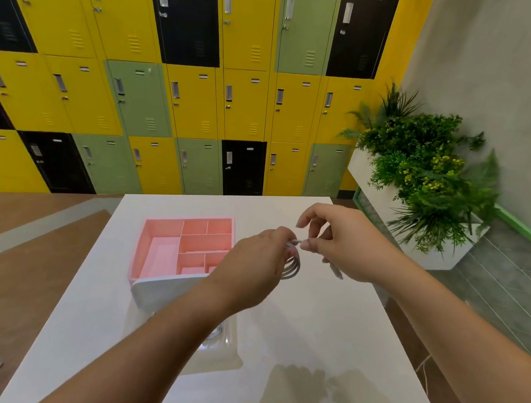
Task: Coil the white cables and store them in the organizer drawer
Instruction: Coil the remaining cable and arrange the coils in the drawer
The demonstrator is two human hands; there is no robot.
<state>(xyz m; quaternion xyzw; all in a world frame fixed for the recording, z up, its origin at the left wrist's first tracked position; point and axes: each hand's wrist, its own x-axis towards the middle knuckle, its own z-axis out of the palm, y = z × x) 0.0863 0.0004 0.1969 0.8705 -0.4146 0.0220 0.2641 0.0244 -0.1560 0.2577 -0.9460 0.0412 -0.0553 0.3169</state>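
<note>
Yellow, green and black lockers (234, 102) stand behind a white worktop (310, 334). Above the worktop, the left hand (252, 264) has its grip curled round a coiled white cable (293, 266), whose loops hang below the fingers. The right hand (347, 244) pinches the strand at the top of the coil between thumb and forefinger, its other fingers loosely lifted. The pink organizer drawer (162, 229), divided into compartments, sits on the worktop partly behind the left hand. A leafy planter (421, 170) stands to the right.

White cable (292, 264) (pink drawer (170, 251), white table (311, 318))
</note>
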